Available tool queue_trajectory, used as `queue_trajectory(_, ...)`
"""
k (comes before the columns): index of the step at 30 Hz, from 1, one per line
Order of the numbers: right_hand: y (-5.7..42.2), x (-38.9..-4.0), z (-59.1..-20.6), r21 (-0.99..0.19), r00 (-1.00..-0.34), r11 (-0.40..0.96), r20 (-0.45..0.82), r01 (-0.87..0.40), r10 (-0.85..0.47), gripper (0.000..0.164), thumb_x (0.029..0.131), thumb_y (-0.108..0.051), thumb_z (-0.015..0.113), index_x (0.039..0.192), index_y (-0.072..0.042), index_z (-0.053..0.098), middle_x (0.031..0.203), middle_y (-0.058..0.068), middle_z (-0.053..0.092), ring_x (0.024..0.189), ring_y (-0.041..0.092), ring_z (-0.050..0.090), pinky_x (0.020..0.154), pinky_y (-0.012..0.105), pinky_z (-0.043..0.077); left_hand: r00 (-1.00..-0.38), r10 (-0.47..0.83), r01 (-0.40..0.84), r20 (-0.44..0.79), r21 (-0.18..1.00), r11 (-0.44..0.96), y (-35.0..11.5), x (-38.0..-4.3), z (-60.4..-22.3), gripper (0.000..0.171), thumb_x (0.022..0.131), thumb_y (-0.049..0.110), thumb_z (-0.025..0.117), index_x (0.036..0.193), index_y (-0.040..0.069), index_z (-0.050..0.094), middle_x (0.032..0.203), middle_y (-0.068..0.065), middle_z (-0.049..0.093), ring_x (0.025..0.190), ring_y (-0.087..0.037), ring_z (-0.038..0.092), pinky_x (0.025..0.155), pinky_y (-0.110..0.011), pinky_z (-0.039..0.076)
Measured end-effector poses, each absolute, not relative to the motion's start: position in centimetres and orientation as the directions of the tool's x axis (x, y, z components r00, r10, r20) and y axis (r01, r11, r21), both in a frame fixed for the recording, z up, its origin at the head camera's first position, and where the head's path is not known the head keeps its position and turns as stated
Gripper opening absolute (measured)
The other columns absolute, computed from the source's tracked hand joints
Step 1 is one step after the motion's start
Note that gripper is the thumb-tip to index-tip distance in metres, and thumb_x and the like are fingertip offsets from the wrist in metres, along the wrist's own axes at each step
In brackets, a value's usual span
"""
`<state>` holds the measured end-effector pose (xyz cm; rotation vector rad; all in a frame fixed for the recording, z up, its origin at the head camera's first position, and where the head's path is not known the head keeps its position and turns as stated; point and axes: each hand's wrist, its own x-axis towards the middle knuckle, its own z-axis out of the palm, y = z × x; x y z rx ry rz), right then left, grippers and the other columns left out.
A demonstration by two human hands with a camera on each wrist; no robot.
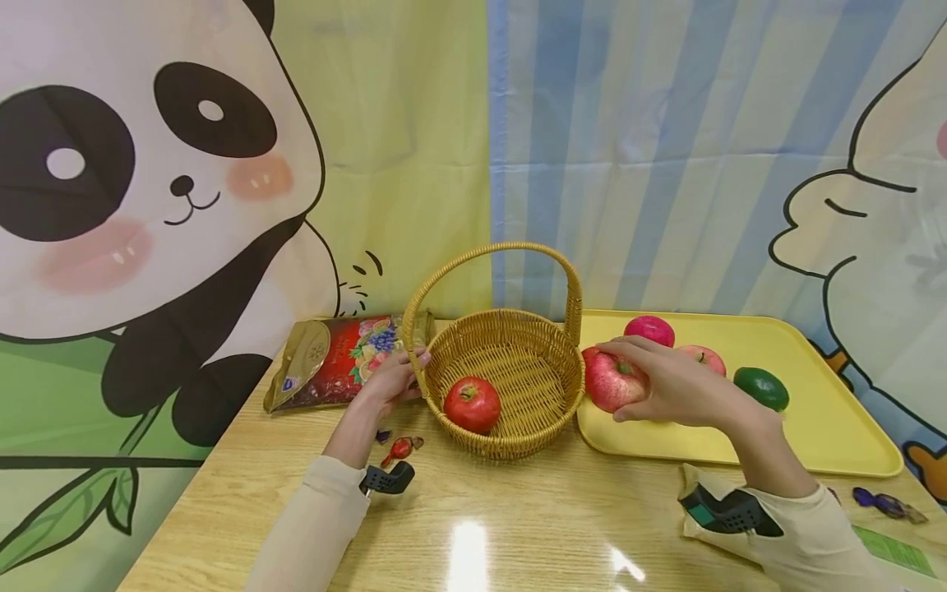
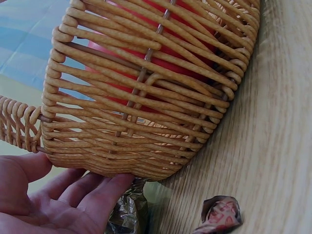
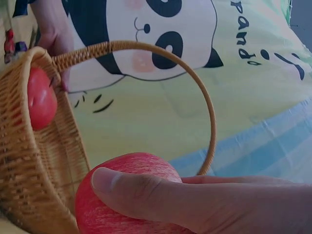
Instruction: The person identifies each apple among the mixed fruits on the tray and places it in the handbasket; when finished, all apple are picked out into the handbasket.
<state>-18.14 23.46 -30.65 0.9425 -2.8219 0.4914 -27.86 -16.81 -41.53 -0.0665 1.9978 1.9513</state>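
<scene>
A woven basket with a tall arched handle stands on the table, one red apple lying inside it. My left hand touches the basket's left side near the foot of the handle. In the left wrist view, that hand's fairly straight fingers lie against the outer weave, the thumb close under the rim. Just right of the basket, my right hand grips a second red apple between thumb and fingers. This apple is near the basket's rim, over the left edge of a yellow tray.
On the tray lie a dark pink fruit, another apple and a green avocado-like fruit. A red and gold bag lies behind my left hand. Wrapped candies sit before the basket, others at the right. A printed curtain hangs behind.
</scene>
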Motion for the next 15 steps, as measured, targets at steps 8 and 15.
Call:
queue_trajectory(8, 20.4, -18.8, -30.5, -0.305, -0.785, 0.724, 0.185, -0.618, -0.592, 0.079, 0.071, -0.034, 0.086, 0.139, -0.012, 0.051, 0.137, 0.008, 0.054, 0.12, 0.027, 0.056, 0.094, 0.049, 0.051, -0.939, 0.205, -0.274, -0.276, 0.961, 0.036, -16.7, -27.8, -41.5, 0.053, 0.105, 0.026, 0.044, 0.153, 0.008, 0.029, 0.152, -0.018, 0.037, 0.14, -0.032, 0.038, 0.107, -0.049, 0.043)
queue_trajectory(15, 18.3, -19.7, -31.2, -0.35, -0.769, 0.691, 0.18, -0.633, -0.613, 0.081, 0.071, -0.034, 0.087, 0.141, -0.013, 0.05, 0.139, 0.006, 0.052, 0.12, 0.025, 0.057, 0.096, 0.045, 0.051, -0.939, 0.201, -0.275, -0.277, 0.961, 0.04, -16.8, -27.8, -41.6, 0.053, 0.105, 0.027, 0.044, 0.152, 0.007, 0.031, 0.151, -0.018, 0.038, 0.14, -0.032, 0.039, 0.105, -0.047, 0.045)
